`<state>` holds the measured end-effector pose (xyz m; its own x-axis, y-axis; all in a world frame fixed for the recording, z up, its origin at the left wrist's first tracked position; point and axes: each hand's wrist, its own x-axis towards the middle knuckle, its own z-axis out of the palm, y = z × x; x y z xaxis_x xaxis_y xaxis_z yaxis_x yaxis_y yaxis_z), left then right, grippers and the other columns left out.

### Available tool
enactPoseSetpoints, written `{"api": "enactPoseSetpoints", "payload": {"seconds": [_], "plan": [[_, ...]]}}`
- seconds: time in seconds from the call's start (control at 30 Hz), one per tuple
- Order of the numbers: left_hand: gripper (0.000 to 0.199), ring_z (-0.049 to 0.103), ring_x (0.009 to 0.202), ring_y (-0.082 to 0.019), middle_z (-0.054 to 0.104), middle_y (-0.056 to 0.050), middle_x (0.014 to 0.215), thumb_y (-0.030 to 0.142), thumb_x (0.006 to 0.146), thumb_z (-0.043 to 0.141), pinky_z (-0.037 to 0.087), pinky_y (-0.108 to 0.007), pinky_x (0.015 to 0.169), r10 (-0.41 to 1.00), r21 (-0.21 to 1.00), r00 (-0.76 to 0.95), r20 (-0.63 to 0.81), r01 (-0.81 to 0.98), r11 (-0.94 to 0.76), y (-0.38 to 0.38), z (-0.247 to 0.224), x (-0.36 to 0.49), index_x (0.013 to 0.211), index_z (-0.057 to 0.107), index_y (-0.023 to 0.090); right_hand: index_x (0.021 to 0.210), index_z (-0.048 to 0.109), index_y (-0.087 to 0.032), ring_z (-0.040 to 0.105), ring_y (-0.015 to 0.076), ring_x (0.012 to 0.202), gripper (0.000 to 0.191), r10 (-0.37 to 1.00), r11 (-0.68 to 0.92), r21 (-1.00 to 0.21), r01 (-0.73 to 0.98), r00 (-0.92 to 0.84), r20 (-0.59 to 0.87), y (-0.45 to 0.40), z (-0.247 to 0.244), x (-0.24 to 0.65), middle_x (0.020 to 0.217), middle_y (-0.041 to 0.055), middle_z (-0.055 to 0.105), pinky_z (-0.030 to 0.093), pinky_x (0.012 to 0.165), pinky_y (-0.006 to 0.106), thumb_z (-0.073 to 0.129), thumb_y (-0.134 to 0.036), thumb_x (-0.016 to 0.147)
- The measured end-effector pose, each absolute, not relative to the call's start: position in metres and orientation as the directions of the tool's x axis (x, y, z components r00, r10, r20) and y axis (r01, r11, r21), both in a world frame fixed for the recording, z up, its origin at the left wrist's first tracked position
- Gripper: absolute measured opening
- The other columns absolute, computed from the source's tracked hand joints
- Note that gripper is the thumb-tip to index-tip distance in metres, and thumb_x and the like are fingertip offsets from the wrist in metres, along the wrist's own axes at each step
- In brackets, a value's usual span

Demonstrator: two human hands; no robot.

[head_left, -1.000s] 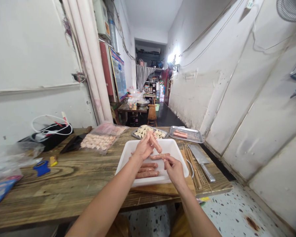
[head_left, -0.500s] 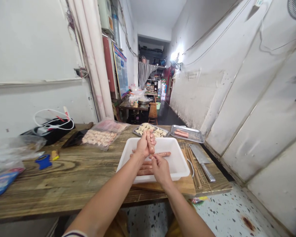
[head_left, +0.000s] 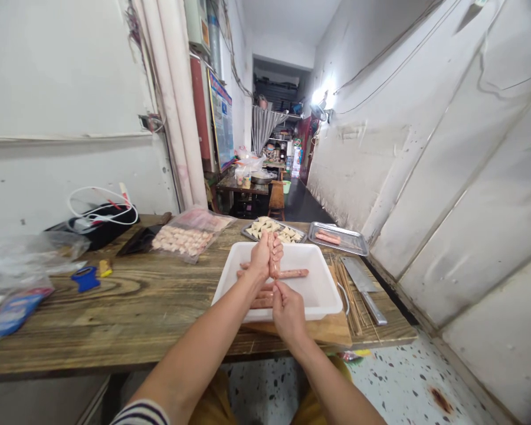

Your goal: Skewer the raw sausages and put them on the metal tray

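White plastic tub (head_left: 318, 313) at frame centre, on wooden board (head_left: 327, 335), on wooden table (head_left: 115, 319). In tub: several sausages. Stacked sausages (head_left: 261, 303) in left half of tub, lengthwise left-right, partly hidden behind forearm and hands. Loose sausage (head_left: 295, 273) near tub middle, also lengthwise left-right, free end toward right of frame.

Held sausage (head_left: 275, 267) above tub, centre of frame. Long axis near vertical in frame, lower end toward bottom edge, upper part inside left hand (head_left: 261, 258). Left fingers wrapped round it, firm grip. Right hand (head_left: 289, 308) just below, thumb and fingertips pinched together at sausage's lower end; too small to tell the thing between them. Hands close together, one above the other.

Beyond tub, metal tray (head_left: 248, 235) with pale triangular pieces (head_left: 265, 226), heaped. Right of that, second metal tray (head_left: 353, 242) with pinkish sausages (head_left: 328, 237) at its left side, roughly left-right, slightly tilted. Left of centre, clear plastic bag (head_left: 210, 218) with pale pink chunks (head_left: 181, 241). Farther left, black box (head_left: 104, 234) with white cable (head_left: 78, 193) on top. At right, thin sticks (head_left: 351, 301) in a bundle beside cleaver (head_left: 358, 274), handle toward bottom of frame.
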<state>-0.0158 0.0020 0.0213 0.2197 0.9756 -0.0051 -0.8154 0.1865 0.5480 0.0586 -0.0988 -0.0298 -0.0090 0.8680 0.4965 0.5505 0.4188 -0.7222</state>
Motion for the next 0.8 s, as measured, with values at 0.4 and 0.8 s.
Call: {"api": "enactPoseSetpoints", "payload": {"seconds": [0.4,0.8], "plan": [[0.036,0.027,0.034,-0.003,0.034,0.007,0.051,0.05,0.086,0.049,0.021,-0.013,0.029,0.985,0.554,0.167,0.05,-0.825,0.112,0.007,0.017,-0.014,0.078,0.048,0.016,0.079,0.062,-0.016,0.058,0.018,0.061,0.031,0.89,0.416,-0.783,0.461,-0.03,0.455,-0.106,-0.032,0.061,0.068,0.0066,0.065,0.044,0.059,0.026,0.034,-0.023,0.091],[0.038,0.024,0.032,-0.004,0.032,0.008,0.049,0.056,0.085,0.046,0.023,-0.014,0.031,0.971,0.586,0.238,0.029,-0.791,0.176,0.003,0.019,-0.016,0.081,0.046,0.018,0.078,0.062,-0.016,0.061,0.019,0.072,0.031,0.897,0.417,-0.829,0.373,-0.02,0.442,-0.115,-0.033,0.063,0.076,0.0071,0.067,0.047,0.068,0.027,0.035,-0.026,0.092]]}}
